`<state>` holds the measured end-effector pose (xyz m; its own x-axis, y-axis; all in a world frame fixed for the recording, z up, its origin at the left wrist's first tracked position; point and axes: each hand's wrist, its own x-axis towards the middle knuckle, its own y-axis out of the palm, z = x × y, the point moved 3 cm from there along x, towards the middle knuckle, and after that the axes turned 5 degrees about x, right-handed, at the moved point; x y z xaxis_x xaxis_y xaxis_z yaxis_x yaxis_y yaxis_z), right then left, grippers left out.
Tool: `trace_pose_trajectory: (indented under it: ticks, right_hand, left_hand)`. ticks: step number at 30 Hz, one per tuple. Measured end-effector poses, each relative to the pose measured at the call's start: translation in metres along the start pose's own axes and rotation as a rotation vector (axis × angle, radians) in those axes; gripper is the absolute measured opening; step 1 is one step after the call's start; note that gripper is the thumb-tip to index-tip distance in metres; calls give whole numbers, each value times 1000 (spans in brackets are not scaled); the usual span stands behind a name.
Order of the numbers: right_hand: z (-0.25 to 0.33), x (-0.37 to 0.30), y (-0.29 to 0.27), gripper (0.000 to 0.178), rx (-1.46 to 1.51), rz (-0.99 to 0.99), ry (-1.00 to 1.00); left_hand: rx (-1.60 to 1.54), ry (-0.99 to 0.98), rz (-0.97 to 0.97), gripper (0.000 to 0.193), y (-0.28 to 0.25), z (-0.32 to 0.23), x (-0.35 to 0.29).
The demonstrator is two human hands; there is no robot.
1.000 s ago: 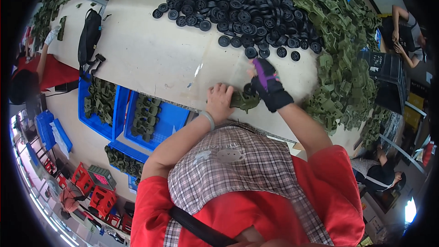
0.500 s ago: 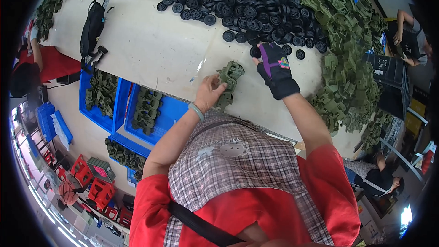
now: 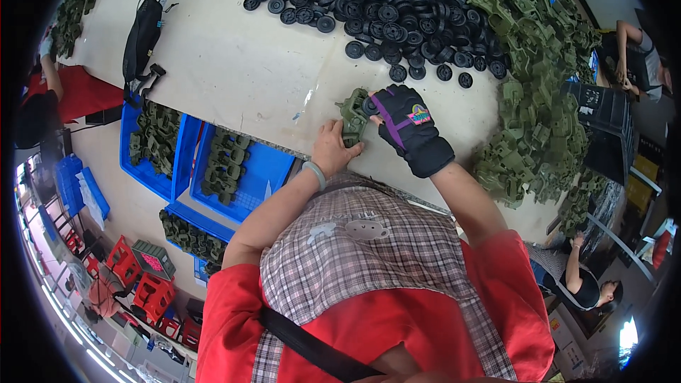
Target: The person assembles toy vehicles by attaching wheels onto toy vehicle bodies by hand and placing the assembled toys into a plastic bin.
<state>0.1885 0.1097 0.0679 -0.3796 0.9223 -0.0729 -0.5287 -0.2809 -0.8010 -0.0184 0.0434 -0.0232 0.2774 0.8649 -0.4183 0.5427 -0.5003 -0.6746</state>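
Note:
Near the table's front edge, my bare left hand grips a green plastic toy vehicle body by its near end. My right hand, in a black and purple fingerless glove, presses a black toy wheel against the body's right side. The glove covers part of the wheel, and its fingertips are mostly hidden. Just beyond my hands a large heap of black wheels lies on the table, with a few loose ones at its near edge.
Green vehicle bodies are heaped along the right side. A blue crate with rows of green bodies stands below the table edge at left, beside another filled blue crate. A black bag lies at the table's left. Other people are at both sides.
My right hand has moved from the wheel heap toward me and left, bringing a wheel to the vehicle body. My left hand has shifted slightly, still gripping the body.

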Motion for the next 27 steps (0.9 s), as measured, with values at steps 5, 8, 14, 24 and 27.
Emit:
trace_pose_trajectory:
  ticks: [5, 8, 14, 24, 27]
  right_hand:
    - [-1, 1, 3, 49, 16, 45, 57]
    - [2, 3, -5, 52, 35, -112, -81]
    - [11, 54, 11, 41, -32, -61, -162]
    - [16, 78, 39, 28, -19, -204, 28]
    - [27, 78, 29, 24, -55, -147, 17]
  left_hand:
    - [-2, 8, -30, 82, 1, 1, 0]
    - [6, 27, -41, 80, 0, 2, 0]
    - [-2, 77, -86, 80, 6, 4, 3]
    - [13, 148, -86, 80, 5, 8, 5]
    - [30, 163, -88, 77, 4, 6, 3]
